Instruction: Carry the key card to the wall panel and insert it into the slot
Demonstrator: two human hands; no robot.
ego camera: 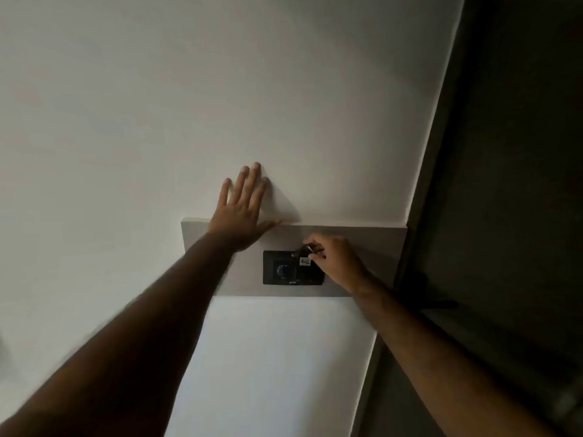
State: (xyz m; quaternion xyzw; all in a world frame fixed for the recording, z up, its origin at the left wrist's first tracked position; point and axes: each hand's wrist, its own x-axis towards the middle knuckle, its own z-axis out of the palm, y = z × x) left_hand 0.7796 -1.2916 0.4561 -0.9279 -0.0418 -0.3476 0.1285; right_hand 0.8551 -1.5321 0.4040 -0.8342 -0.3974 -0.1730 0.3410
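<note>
A black wall panel (293, 268) with a round dial on its left half sits on a grey backing board (362, 244). My right hand (336, 258) pinches the key card (304, 262), a small dark card with a white label, at the top of the panel's right half. Only the label and a thin top edge of the card show; the slot itself is hidden behind it. My left hand (241, 212) lies flat against the wall above and left of the panel, fingers spread, holding nothing.
The white wall (157, 121) fills most of the view. A dark door (504, 184) and its frame run down the right side, with a dark handle (438, 305) just right of my right forearm. The room is dim.
</note>
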